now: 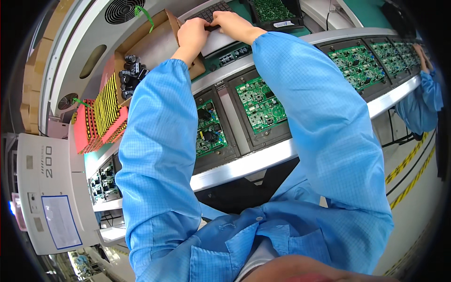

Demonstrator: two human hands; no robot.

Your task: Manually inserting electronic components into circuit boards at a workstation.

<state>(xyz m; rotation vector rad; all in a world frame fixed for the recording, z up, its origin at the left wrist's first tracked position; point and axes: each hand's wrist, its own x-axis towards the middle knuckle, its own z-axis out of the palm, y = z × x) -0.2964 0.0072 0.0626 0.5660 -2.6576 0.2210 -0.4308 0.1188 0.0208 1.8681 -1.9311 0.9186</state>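
Observation:
Both my arms in blue sleeves reach far forward over a conveyor line. My left hand (191,36) and my right hand (231,23) meet at the near edge of a dark keyboard-like tray (210,11), fingers curled and pinching something small and dark between them; what it is stays hidden by the fingers. A white sheet (218,42) lies just under the hands. Below my arms, green circuit boards (260,104) sit in dark carriers (244,141) on the line.
An open cardboard box (150,40) with black cylindrical parts (131,70) stands at the left, beside red and yellow-striped trays (105,113). A white machine (47,197) is at far left. More circuit boards (357,63) run right toward another person's blue sleeve (425,98).

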